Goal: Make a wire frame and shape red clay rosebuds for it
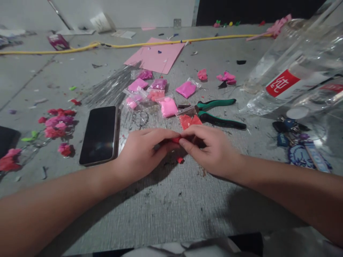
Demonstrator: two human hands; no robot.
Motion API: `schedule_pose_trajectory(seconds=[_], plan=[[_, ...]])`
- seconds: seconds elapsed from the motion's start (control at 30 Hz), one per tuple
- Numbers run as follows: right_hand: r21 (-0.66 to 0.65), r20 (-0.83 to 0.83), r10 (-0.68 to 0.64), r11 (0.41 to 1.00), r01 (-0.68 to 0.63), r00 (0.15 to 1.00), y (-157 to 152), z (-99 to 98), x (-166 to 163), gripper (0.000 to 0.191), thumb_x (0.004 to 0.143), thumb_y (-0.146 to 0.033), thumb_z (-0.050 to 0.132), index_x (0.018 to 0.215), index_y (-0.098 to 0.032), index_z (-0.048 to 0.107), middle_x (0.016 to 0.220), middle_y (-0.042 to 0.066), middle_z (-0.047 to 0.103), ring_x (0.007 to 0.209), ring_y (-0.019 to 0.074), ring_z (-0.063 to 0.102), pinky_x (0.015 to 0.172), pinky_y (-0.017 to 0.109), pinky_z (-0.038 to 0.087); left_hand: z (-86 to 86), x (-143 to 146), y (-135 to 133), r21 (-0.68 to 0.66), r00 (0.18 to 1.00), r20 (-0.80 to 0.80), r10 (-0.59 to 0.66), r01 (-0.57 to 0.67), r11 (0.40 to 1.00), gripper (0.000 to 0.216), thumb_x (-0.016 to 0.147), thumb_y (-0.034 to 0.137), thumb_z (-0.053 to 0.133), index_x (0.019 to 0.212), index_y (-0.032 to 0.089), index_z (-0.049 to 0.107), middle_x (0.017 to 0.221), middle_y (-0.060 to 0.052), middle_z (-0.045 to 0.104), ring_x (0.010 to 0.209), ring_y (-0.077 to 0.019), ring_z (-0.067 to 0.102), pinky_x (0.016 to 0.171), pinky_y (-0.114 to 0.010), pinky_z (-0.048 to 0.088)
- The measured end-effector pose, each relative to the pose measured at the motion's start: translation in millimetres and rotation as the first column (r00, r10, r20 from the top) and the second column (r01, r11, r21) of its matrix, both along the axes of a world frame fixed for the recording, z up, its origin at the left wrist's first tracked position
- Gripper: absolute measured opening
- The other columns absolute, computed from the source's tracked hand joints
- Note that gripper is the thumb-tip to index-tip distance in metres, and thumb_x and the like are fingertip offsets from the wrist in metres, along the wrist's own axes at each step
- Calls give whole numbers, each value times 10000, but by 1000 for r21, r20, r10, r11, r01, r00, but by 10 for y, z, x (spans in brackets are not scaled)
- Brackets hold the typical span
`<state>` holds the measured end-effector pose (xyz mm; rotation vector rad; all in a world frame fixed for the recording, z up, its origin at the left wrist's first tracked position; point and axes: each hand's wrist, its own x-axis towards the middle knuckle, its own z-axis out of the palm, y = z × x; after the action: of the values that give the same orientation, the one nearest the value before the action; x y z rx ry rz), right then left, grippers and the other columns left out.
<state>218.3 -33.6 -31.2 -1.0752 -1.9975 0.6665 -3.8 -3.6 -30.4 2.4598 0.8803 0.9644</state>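
Observation:
Between their fingertips, my left hand (146, 150) and my right hand (211, 148) pinch a small piece of red clay (176, 139). Both hands are closed on it, and the fingers hide part of it. Just below lies a loose red bit (180, 160) on the grey table (160, 214). An opened packet of orange-red clay (190, 121) touches the area behind my right fingers. Beyond it rest green-handled pliers (221, 112). Several bags of pink and purple clay (169, 106) are grouped behind my hands, near a small round wire frame (140, 118).
A black phone (98, 135) lies left of my left hand. Farther left are clay flowers (59, 123). Thin metal wires (109, 84) and pink paper (158, 53) lie behind. Plastic bottles (284, 84) and a keychain bunch (302, 150) are at right. A yellow cord (160, 43) crosses the back.

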Motion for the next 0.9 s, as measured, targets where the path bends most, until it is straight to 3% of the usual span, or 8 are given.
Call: schedule_pose_trajectory(seconds=[0.13, 0.27, 0.5, 0.7, 0.8, 0.9], plan=[[-53, -16, 7, 999, -8, 1000, 1, 6, -1, 112, 973, -263, 648, 940, -169, 699, 790, 13, 705, 644, 116, 598, 584, 239, 449, -1, -16, -9, 36, 1000, -2, -17, 17, 999, 182, 956, 202, 698, 1098, 286, 776, 1028, -14, 842, 880, -190, 805, 815, -295, 630], [3, 18, 59, 998, -59, 998, 5, 30, 10, 101, 966, -228, 616, 892, -178, 662, 749, -1, 671, 651, 118, 563, 596, 250, 415, 15, -18, -26, 79, 997, 11, -75, 74, 994, 256, 958, 115, 643, 1148, 241, 760, 1087, -49, 830, 942, -176, 796, 862, -277, 632], [-68, -55, 78, 994, -81, 995, -19, 41, 16, 141, 958, -194, 566, 827, -211, 516, 674, -45, 541, 581, 104, 453, 538, 254, 344, 124, 5, -78, 25, 989, 16, -146, 145, 989, 185, 946, 110, 675, 1105, 189, 722, 975, -56, 805, 875, -160, 758, 825, -260, 601], [-239, -301, -94, 971, 21, 949, 3, -57, 42, 357, 1102, -400, 442, 787, -234, 437, 686, -32, 455, 599, 124, 440, 556, 296, 370, 120, 2, -72, -34, 999, -4, -44, 44, 998, 119, 981, 179, 648, 1077, 218, 708, 967, -40, 797, 864, -181, 751, 828, -301, 591], [-265, -289, -118, 963, 39, 950, 11, -49, 31, 421, 1098, -478, 472, 766, -218, 486, 668, -29, 502, 592, 109, 481, 548, 279, 398, 33, 1, -15, -13, 997, -77, 1, -2, 1000, 118, 1000, 190, 617, 1052, 206, 722, 984, -42, 800, 876, -186, 752, 811, -307, 591], [-304, -281, -120, 952, 30, 952, 3, -9, 6, 317, 1069, -444, 564, 888, -192, 629, 761, -9, 660, 621, 94, 586, 575, 253, 469, -49, -15, 24, 74, 983, -184, 12, 1, 997, 174, 1019, 176, 583, 1080, 173, 746, 1063, -70, 802, 943, -202, 748, 855, -331, 592]])
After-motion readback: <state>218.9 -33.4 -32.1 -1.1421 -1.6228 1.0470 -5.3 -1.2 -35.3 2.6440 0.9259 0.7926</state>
